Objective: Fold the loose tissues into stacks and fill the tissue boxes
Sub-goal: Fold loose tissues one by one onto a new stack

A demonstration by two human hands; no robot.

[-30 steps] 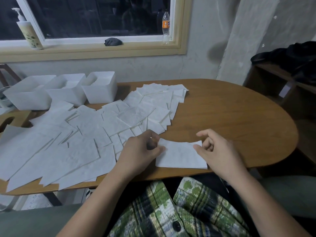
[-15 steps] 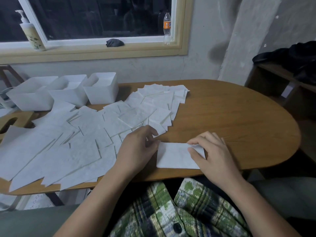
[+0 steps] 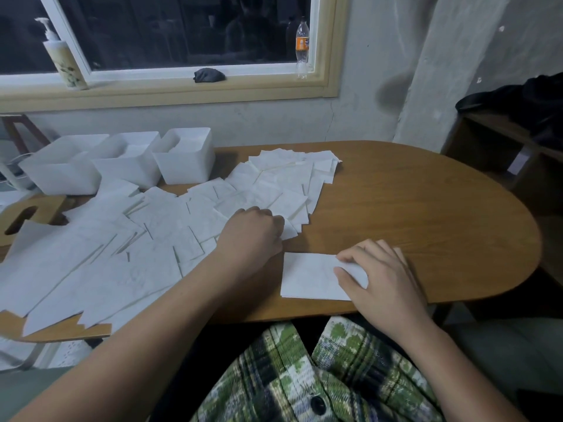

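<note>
Head view: right hand (image 3: 387, 278) pinches folded white rectangular tissue (image 3: 307, 278) on brown wooden table (image 3: 426, 208); left hand (image 3: 253, 236) grips loose white tissue (image 3: 290, 233).

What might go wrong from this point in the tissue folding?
The left hand rests on overlapping loose tissues, so it may drag several along. The folded tissue lies near the table edge, held only at its right end by the right hand; it may slip off.
</note>
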